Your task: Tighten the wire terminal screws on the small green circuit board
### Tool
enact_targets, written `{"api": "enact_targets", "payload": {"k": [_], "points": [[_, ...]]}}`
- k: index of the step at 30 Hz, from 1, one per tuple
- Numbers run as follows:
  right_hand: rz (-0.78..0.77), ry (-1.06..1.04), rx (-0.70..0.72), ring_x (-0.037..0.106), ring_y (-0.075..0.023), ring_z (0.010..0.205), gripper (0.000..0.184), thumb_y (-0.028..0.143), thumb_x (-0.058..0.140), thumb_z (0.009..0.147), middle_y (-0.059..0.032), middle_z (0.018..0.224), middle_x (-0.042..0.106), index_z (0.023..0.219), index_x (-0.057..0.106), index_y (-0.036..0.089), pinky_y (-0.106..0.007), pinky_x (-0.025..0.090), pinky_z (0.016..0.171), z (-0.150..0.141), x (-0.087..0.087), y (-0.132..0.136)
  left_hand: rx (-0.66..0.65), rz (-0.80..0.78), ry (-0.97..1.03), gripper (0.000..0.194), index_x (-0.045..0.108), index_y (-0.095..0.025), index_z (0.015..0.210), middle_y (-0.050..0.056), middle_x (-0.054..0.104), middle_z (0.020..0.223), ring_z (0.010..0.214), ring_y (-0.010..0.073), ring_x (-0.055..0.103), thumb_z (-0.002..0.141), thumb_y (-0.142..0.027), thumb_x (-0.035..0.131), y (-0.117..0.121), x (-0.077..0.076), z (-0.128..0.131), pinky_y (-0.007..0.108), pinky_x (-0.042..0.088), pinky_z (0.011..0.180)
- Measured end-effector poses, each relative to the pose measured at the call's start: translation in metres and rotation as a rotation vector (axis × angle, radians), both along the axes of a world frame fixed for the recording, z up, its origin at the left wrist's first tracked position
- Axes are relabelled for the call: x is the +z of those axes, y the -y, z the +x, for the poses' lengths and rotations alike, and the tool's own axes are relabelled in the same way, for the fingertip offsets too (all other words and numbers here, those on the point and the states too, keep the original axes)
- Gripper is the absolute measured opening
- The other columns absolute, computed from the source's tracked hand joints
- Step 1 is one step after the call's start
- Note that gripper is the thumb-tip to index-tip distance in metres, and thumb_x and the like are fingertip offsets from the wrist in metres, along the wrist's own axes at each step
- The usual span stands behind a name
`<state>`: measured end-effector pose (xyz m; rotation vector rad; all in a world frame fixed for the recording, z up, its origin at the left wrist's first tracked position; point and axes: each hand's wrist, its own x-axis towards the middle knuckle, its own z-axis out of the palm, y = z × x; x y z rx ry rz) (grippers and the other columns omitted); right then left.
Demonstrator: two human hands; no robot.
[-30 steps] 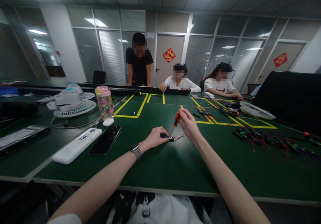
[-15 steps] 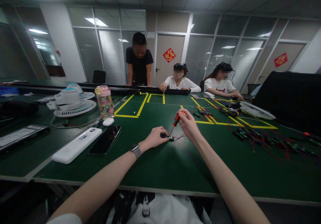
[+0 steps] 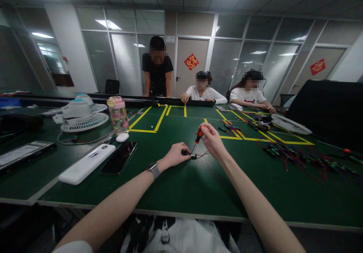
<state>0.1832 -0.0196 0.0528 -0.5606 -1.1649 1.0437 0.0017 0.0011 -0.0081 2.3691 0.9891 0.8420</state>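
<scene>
My right hand (image 3: 209,136) grips the red-and-black handle of a screwdriver (image 3: 199,135), tilted with its tip pointing down and left. The tip meets a small circuit board (image 3: 193,156) with a pale green part, lying on the green table. Thin red and blue wires run from the board to the right. Fingers of my left hand (image 3: 177,154) are closed on the board's dark left end, which they partly cover. A watch (image 3: 153,169) with a metal band is on my left wrist.
Left of my hands lie a black phone (image 3: 119,158), a white power bank (image 3: 87,164) and a pink-lidded bottle (image 3: 118,116). A fan (image 3: 83,118) stands behind. Wired boards (image 3: 300,158) heap at right. Yellow tape (image 3: 143,131) marks the table. Several people sit or stand opposite.
Almost nothing differs. The screwdriver handle has shifted very slightly in my right hand, and its tip stays on the board; my left hand keeps its place.
</scene>
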Motion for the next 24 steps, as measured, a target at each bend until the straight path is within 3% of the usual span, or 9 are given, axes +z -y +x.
{"api": "enact_targets", "payload": {"k": [9, 16, 24], "points": [[-0.062, -0.048, 0.058, 0.066, -0.0169, 0.08, 0.034, 0.05, 0.08, 0.069, 0.0001, 0.083, 0.071, 0.092, 0.07, 0.028, -0.032, 0.05, 0.078, 0.0044, 0.0018, -0.0005, -0.001, 0.015, 0.02, 0.01, 0.075, -0.02, 0.085, 0.004, 0.068, 0.099, 0.093, 0.0195, 0.064, 0.08, -0.028, 0.072, -0.0006, -0.0023, -0.0006, 0.03, 0.048, 0.089], [0.0, -0.024, -0.016, 0.057, -0.0134, 0.07, 0.028, 0.046, 0.082, 0.067, 0.0031, 0.076, 0.064, 0.084, 0.071, 0.027, -0.031, 0.05, 0.074, -0.0006, -0.0007, -0.001, -0.008, 0.028, 0.001, 0.011, 0.075, -0.02, 0.086, 0.005, 0.068, 0.101, 0.094, 0.0199, 0.064, 0.082, -0.03, 0.071, -0.0007, -0.0012, -0.0008, 0.03, 0.048, 0.09], [-0.015, -0.035, -0.054, 0.056, -0.0127, 0.071, 0.031, 0.046, 0.084, 0.064, 0.0027, 0.078, 0.064, 0.084, 0.072, 0.026, -0.029, 0.05, 0.073, -0.0004, 0.0019, 0.0016, -0.041, 0.1, -0.102, 0.02, 0.07, -0.019, 0.097, 0.005, 0.068, 0.103, 0.095, 0.0199, 0.064, 0.086, -0.035, 0.069, -0.0028, 0.0047, -0.0052, 0.031, 0.048, 0.087]]}}
